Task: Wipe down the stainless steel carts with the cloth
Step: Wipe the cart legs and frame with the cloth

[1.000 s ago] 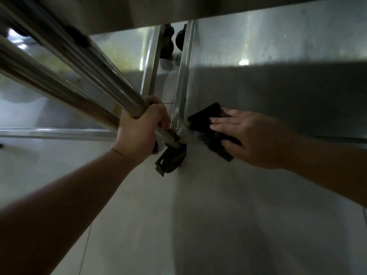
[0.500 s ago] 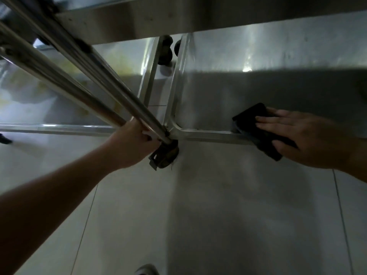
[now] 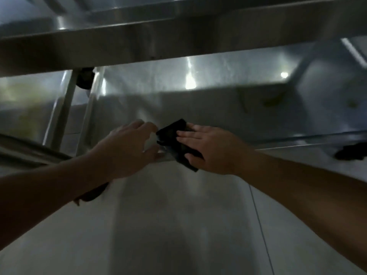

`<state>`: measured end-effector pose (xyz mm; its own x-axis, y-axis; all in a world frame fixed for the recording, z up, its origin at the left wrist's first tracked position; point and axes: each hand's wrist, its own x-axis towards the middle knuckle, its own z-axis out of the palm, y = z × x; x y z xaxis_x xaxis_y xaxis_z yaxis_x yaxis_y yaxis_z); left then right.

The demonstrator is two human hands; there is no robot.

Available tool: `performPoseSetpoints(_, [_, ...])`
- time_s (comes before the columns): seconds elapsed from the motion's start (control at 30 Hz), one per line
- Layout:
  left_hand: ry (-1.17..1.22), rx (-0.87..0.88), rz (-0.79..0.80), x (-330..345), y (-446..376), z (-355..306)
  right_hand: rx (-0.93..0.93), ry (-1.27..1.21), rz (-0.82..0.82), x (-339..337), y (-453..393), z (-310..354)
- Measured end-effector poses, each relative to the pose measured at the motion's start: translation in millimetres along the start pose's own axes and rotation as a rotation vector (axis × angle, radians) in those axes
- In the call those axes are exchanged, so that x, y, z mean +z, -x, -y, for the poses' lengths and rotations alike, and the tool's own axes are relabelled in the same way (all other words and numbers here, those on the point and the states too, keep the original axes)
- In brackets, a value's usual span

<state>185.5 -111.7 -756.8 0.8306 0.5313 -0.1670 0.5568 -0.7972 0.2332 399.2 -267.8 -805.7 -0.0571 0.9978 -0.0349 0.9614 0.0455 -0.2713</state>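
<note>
The cart [image 3: 198,100] fills the view, its lower shelf rim nearest. The right hand [image 3: 214,149] lies flat, pressing the dark cloth [image 3: 172,139] onto that rim to wipe it. The left hand [image 3: 127,147] hovers beside, fingers [image 3: 145,126] released, holding nothing.

Black cloth [image 3: 174,139], silvery steel cart [image 3: 218,108], pale grey floor [image 3: 178,225]

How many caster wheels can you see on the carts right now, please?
3: one wheel beneath the upper shelf, one under the left forearm, one at far right. Others may be hidden.
</note>
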Motion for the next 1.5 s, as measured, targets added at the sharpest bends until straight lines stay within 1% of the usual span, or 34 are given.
performPoseSetpoints(0.07, [0.012, -0.057, -0.059, 16, -27, -18, 0.073, -0.011, -0.021, -5, 20, -19])
performPoseSetpoints(0.17, [0.086, -0.178, -0.152, 44, -52, -40, 0.214, 0.027, -0.099, -12, 70, -59])
performPoseSetpoints(0.27, [0.124, -0.269, -0.234, 72, -52, -44, 0.4, 0.048, -0.205, -22, 135, -108])
performPoseSetpoints(0.33, [0.112, -0.281, -0.272, 80, -49, -44, 0.531, 0.077, -0.293, -28, 171, -133])
performPoseSetpoints(0.4, [0.11, -0.288, -0.281, 82, -50, -45, 0.625, 0.116, -0.361, -28, 182, -141])
performPoseSetpoints(0.47, [0.105, -0.301, -0.273, 81, -51, -46, 0.668, 0.127, -0.399, -22, 163, -124])
performPoseSetpoints(0.5, [0.104, -0.301, -0.274, 81, -51, -47, 0.642, 0.114, -0.407, -17, 146, -108])
performPoseSetpoints(0.57, [0.105, -0.3, -0.277, 80, -50, -48, 0.463, 0.065, -0.38, -4, 109, -70])
performPoseSetpoints(0.63, [0.113, -0.302, -0.276, 78, -49, -47, 0.283, 0.057, -0.278, 10, 82, -43])
performPoseSetpoints(0.67, [0.117, -0.302, -0.274, 77, -49, -46, 0.233, 0.091, -0.235, 12, 76, -39])
performPoseSetpoints(0.73, [0.126, -0.297, -0.269, 75, -49, -45, 0.198, 0.18, -0.231, 9, 83, -51])
performPoseSetpoints(0.8, [0.12, -0.292, -0.275, 75, -48, -43, 0.227, 0.211, -0.288, 4, 110, -78])
performPoseSetpoints(0.9, [0.107, -0.278, -0.282, 77, -49, -41, 0.377, 0.254, -0.425, -6, 167, -130])
performPoseSetpoints(0.97, [0.094, -0.281, -0.278, 80, -50, -39, 0.579, 0.214, -0.478, -16, 207, -163])
performPoseSetpoints(1.07, [0.077, -0.283, -0.273, 83, -52, -34, 0.951, 0.127, -0.54, -30, 239, -193])
performPoseSetpoints(1.17, [0.078, -0.272, -0.27, 85, -52, -31, 1.174, 0.098, -0.598, -31, 233, -203])
performPoseSetpoints(1.23, [0.064, -0.271, -0.281, 85, -51, -31, 1.236, 0.101, -0.571, -41, 222, -216])
performPoseSetpoints(1.3, [0.047, -0.274, -0.292, 85, -50, -33, 1.298, 0.098, -0.5, -58, 213, -235])
performPoseSetpoints(1.37, [0.042, -0.273, -0.287, 84, -50, -33, 1.325, 0.068, -0.466, -75, 198, -257])
performPoseSetpoints(1.43, [0.032, -0.252, -0.287, 84, -50, -33, 1.288, -0.037, -0.448, -85, 177, -274])
performPoseSetpoints(1.5, [0.03, -0.244, -0.283, 83, -49, -34, 1.195, -0.021, -0.374, -85, 155, -286])
